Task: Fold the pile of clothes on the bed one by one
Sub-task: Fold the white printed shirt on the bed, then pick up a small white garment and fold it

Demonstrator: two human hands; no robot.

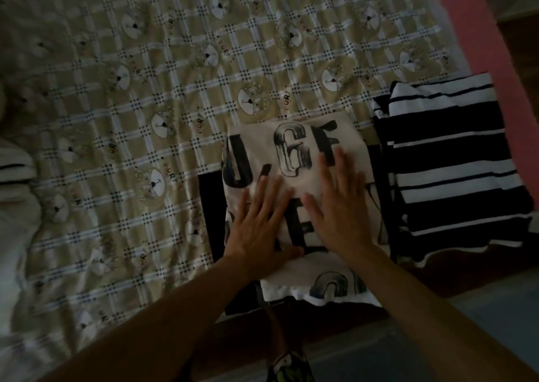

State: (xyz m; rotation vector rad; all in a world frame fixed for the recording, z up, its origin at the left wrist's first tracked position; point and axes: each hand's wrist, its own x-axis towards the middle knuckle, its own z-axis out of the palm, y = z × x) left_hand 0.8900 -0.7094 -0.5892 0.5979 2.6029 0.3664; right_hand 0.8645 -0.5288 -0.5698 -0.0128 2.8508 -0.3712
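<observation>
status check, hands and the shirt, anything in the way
Both flat and open: left hand, right hand, pressing the folded lettered shirt. It lies on a black garment. The striped garment sits close on the right, clear of the hands.

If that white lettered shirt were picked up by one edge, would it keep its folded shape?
Probably not: the shirt looks like thin soft cloth, flattened under the left hand and right hand, so it would likely droop and unfold. It seems light. Pushed, its layers may shift or slide over the black garment beneath.
</observation>
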